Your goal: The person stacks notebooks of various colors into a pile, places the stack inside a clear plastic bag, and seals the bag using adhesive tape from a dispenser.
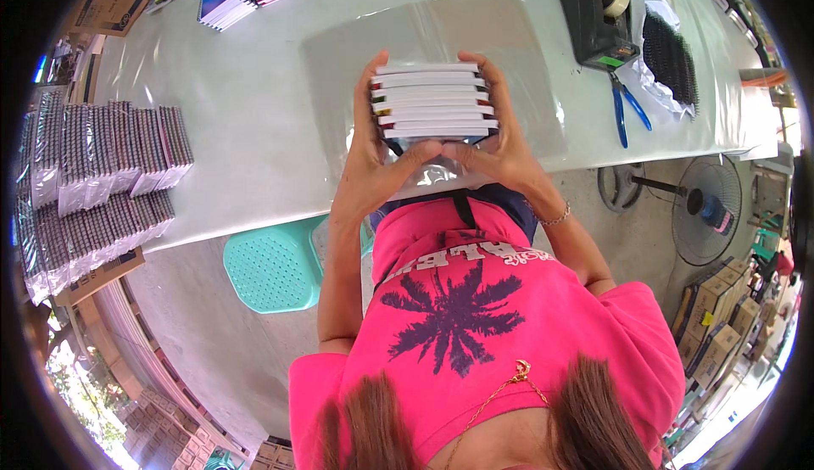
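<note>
Both hands are clasping one stack of notebooks (432,101) at the picture's centre, over a clear plastic sheet (509,37) on the surface (254,131). The left hand (377,152) is curling around its 9 o'clock side, the right hand (500,143) around its 3 o'clock side, thumbs meeting underneath. About seven notebooks are showing. One pair of blue pliers (626,105) is lying at 2 o'clock, wrapped stacks (102,173) at 9 o'clock.
</note>
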A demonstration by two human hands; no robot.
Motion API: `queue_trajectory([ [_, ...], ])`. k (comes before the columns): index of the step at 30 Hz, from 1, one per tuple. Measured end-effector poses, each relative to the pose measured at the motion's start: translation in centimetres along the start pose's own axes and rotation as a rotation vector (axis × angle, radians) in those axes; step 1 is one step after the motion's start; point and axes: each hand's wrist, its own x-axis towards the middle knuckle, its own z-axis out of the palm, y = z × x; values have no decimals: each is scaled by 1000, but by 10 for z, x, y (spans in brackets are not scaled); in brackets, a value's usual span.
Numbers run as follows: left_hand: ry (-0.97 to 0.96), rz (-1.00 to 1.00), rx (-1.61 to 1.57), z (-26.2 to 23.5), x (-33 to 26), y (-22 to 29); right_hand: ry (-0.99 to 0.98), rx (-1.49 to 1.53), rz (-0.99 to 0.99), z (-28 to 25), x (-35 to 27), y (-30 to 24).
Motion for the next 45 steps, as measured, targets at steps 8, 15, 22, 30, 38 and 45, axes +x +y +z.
queue_trajectory([
  [8, 54, -200, -49, 1, -20, -12, -89, 41, 124, -4, 1, -13],
  [15, 43, -61, 108, -9, -30, -28, -150, 164, 252, -13, -1, -5],
  [22, -11, -52, 376, -17, -31, -31, -227, 10, 200, -20, 1, -5],
  [30, 126, -14, 239, -8, -24, -15, -122, -15, 100, -25, -1, 10],
  [38, 135, -278, 139, -7, 25, 17, 6, -121, 343, -33, 31, -16],
  [45, 35, -361, 164, -12, 42, 3, 61, -399, 264, -36, 34, 6],
])
